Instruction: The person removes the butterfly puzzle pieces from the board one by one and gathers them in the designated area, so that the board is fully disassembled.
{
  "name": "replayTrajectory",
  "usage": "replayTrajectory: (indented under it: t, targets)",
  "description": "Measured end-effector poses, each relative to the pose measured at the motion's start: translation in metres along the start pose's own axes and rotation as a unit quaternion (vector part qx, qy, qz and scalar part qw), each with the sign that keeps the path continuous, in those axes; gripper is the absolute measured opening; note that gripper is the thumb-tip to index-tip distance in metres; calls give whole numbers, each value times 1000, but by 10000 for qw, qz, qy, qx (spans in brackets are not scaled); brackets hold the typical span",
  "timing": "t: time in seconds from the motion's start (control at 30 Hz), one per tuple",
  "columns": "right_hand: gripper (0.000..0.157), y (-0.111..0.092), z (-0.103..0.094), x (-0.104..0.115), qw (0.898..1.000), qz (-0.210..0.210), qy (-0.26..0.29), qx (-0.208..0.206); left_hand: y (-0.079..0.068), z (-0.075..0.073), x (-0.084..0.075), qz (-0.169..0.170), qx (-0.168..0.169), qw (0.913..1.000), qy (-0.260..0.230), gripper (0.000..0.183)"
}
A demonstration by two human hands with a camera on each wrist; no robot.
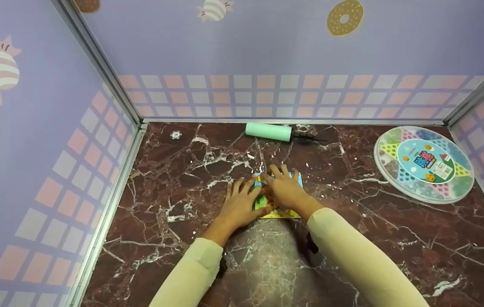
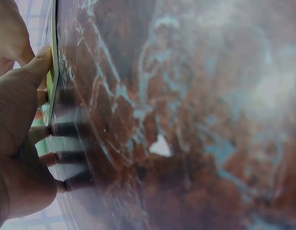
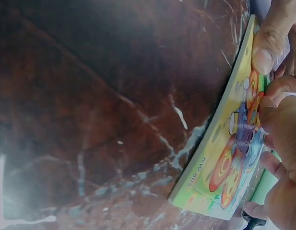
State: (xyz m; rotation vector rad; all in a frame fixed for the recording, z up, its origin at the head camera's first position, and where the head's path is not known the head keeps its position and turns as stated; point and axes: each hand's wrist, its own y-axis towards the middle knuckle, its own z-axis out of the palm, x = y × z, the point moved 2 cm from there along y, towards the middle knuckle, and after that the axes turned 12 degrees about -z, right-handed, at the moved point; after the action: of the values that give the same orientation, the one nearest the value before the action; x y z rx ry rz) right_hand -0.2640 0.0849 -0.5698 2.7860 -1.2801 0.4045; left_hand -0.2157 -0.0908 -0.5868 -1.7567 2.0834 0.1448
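Note:
A thin, brightly printed cartoon board [image 1: 284, 215] lies flat on the marbled table, partly covered by both hands. My left hand [image 1: 239, 204] spreads over its left side; in the right wrist view the left thumb [image 3: 264, 57] presses on the board's yellow margin. In the left wrist view, the other fingers of the left hand [image 2: 18, 110] reach down to the tabletop beside the edge. Across the upper part of the picture, my right hand [image 1: 286, 192] rests with bent fingers touching the surface. Round orange shapes and a purple figure show on the board [image 3: 243, 129] in the right wrist view.
Behind the board lies a mint-green hand pump [image 1: 269, 131] with a black nozzle end. A round, clear-lidded board game [image 1: 425, 164] sits at the right. One small round chip [image 1: 175, 134] is at the back left. Patterned walls [image 1: 284, 51] enclose the table.

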Motion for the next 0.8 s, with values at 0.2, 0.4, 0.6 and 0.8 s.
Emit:
replayTrajectory:
  t: [0.2,0.4,0.6,0.8]
  targets:
    - [50,3,0,-1,9996,-104,44,-243,0,0,0,-57,-7,10000,68,73]
    - [48,3,1,-2,9981,-223,267,-501,0,1,1,-5,-29,10000,74,69]
    - [50,3,1,-2,9938,-442,763,-680,1,-1,0,11,-37,10000,61,74]
    - [55,3,2,-1,9898,-679,996,-761,1,-1,0,-76,41,9999,137,85]
